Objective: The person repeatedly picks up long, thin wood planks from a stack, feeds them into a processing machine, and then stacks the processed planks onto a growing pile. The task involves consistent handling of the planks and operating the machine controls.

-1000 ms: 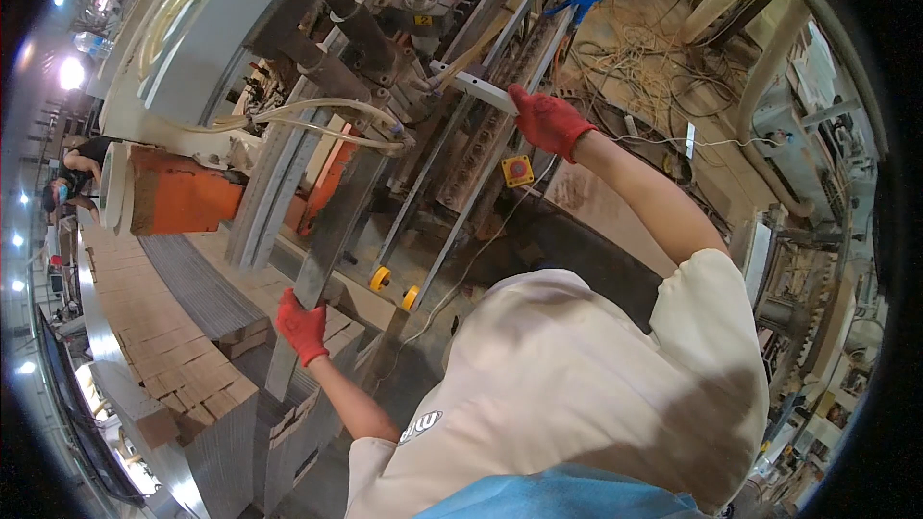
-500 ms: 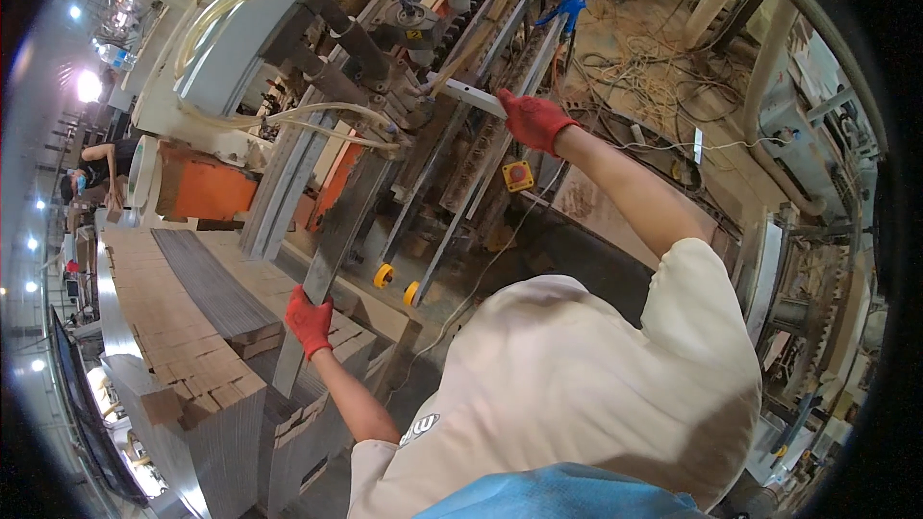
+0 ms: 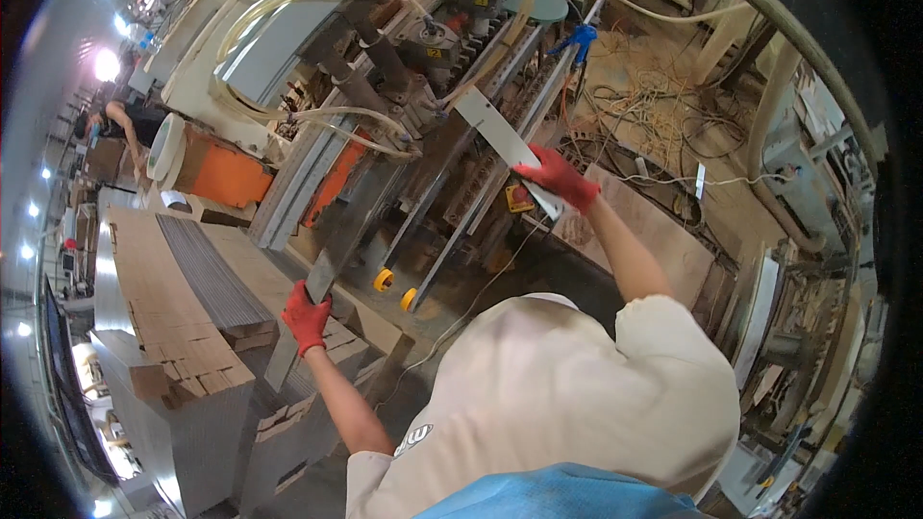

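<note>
My left hand (image 3: pixel 308 318), in a red glove, is closed round a long narrow grey board (image 3: pixel 332 264). That board slants from the stacks up to the machine's clamps. My right hand (image 3: pixel 560 178), gloved in red too, grips a white board strip (image 3: pixel 500 135) with small dark holes near one end. The strip is tilted, held over the machine's rails and apart from the clamps. Part of it passes behind my right fingers. Beneath its lower end a yellow box with a red button (image 3: pixel 519 198) is partly covered.
Tall stacks of boards (image 3: pixel 173 298) stand at the left. The drilling machine (image 3: pixel 423 48) has hoses, rails and yellow end caps (image 3: pixel 383 279). A blue air gun (image 3: pixel 580 38) hangs at its far side. Cables lie across the dusty floor (image 3: pixel 644 77). Another person (image 3: pixel 130 130) is far left.
My right hand has drawn the white strip back from the clamps, nearer to me, and turned it so its broad face shows. My left hand stays on the grey board.
</note>
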Demonstrator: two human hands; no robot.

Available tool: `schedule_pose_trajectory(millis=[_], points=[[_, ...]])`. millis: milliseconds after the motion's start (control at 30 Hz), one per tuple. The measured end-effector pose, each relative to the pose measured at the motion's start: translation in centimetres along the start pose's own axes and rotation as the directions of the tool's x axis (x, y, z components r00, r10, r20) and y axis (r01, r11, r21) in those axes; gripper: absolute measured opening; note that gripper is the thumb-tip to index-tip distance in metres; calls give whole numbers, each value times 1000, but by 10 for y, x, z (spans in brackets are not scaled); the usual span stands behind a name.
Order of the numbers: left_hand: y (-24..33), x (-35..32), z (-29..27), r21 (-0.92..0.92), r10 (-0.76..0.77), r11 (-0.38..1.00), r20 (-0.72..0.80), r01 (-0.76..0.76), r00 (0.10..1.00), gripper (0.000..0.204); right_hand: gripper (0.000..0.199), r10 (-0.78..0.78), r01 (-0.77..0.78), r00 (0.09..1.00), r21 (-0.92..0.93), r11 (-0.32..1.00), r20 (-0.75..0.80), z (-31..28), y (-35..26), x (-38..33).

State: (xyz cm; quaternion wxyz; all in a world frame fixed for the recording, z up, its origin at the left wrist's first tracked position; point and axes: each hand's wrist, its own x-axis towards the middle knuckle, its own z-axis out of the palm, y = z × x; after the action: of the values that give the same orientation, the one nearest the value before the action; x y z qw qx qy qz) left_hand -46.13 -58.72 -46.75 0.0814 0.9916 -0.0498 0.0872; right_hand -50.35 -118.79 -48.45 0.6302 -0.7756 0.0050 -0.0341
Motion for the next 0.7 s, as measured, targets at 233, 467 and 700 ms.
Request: schedule_pose_trajectory(millis=[233,467,700], points=[[0,-3,6,49,-67,997,59,64,996,53,34,276,-341,939,454,823,205,23,-56,-86],[3,-3,5,46,-52,998,26,51,998,52,36,203,-327,935,484,812,291,20,-84,-105],[3,-1,4,47,-68,997,37,66,997,51,41,180,-314,932,448,837,316,16,-90,-106]])
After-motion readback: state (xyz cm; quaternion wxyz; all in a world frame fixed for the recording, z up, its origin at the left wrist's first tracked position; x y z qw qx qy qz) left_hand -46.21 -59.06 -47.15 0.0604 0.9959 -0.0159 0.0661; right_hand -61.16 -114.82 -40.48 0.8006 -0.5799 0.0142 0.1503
